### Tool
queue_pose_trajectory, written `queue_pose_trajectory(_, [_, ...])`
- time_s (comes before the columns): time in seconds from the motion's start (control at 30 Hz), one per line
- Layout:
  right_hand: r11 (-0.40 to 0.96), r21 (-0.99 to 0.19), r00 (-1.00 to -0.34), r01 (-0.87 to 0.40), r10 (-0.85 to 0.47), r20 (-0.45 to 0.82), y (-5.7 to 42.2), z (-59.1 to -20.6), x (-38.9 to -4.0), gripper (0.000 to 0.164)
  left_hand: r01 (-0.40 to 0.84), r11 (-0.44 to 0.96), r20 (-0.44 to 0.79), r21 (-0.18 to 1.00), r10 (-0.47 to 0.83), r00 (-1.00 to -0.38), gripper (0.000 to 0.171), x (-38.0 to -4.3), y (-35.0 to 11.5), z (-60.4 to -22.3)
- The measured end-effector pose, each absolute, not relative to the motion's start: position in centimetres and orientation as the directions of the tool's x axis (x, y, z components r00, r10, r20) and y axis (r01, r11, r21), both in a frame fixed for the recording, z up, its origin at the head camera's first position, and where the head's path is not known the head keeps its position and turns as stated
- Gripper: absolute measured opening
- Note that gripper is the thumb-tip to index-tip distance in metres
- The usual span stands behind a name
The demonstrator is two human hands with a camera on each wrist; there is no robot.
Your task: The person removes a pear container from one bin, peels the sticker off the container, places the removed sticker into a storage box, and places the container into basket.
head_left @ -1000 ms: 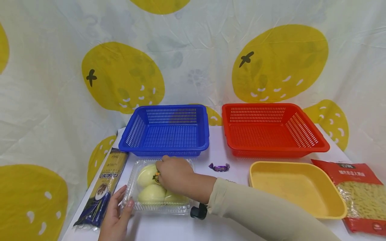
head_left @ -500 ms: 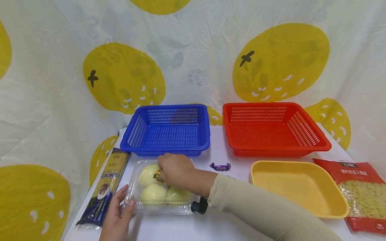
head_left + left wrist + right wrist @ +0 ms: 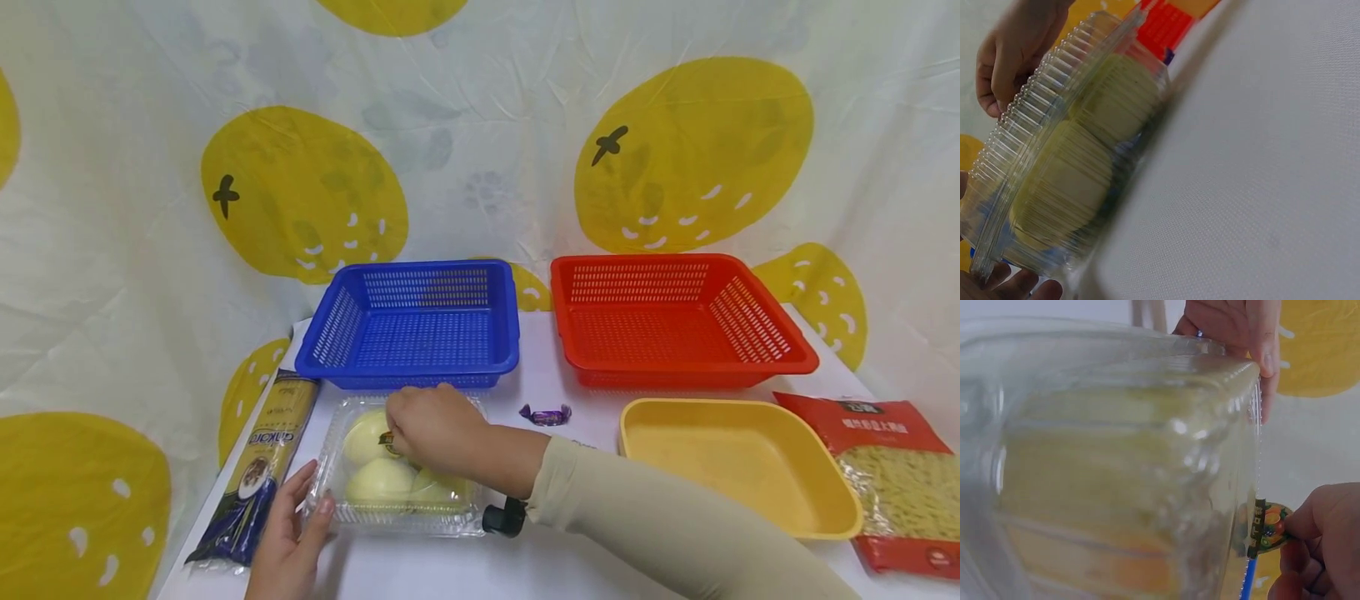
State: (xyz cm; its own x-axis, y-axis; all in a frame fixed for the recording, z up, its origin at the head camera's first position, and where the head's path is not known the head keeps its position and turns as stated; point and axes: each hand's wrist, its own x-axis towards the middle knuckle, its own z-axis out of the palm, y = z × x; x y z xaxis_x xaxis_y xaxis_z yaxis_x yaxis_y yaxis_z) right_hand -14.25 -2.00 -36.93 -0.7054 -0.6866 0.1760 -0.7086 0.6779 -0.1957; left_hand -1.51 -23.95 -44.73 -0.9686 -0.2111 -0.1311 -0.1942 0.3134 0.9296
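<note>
A clear plastic clamshell box (image 3: pixel 352 512) holding several pale yellow-green round fruits (image 3: pixel 378 482) sits on the white table. My left hand (image 3: pixel 292 533) grips its near left corner, thumb in front and fingers along the side; some of those fingers (image 3: pixel 1019 286) show in the left wrist view. Over the lid, my right hand (image 3: pixel 438 429) pinches the edge of a fruit-printed sticker (image 3: pixel 1270 528) between thumb and finger. In the right wrist view that pinched part stands away from the lid, while the rest still touches it.
Behind the box stand a blue basket (image 3: pixel 427 372) and a red basket (image 3: pixel 690 371). A purple-wrapped candy (image 3: pixel 546 415), a yellow tray (image 3: pixel 738 458) and a red pasta bag (image 3: pixel 900 483) lie to the right. A spaghetti pack (image 3: pixel 258 467) lies left.
Little differs. My right hand keeps its pinch over the lid with only slight shifts, and the left hand stays at the box corner. The view sways slightly.
</note>
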Motion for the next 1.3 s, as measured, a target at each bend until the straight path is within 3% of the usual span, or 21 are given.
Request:
queue_pose_trajectory(0.27, [0.57, -0.3, -0.644, -0.765, -0.69, 0.33, -1.5, -33.8, -13.5, 0.012, -0.154, 0.337, -0.09, 0.929, -0.197, -0.976, 0.061, -1.5, -24.0, -44.8])
queue_pose_trajectory(0.5, [0.565, -0.445, -0.679, -0.695, -0.72, 0.145, 0.1, -32.2, -12.9, 0.011, -0.224, 0.331, -0.161, 0.917, -0.208, -0.965, 0.066, -1.7, -24.0, -44.8])
queue_pose_trajectory(0.7, [0.542, -0.507, -0.67, -0.67, -0.736, 0.098, 1.7, -32.3, -13.4, 0.011, -0.214, 0.327, -0.151, 0.92, -0.208, -0.966, 0.064, -1.7, -24.1, -44.8])
queue_pose_trajectory(1.3, [0.497, -0.488, -0.583, -0.718, -0.812, 0.031, 4.0, -33.1, -14.3, 0.019, -0.186, 0.339, -0.116, 0.922, -0.216, -0.97, 0.063, -1.5, -24.0, -45.0])
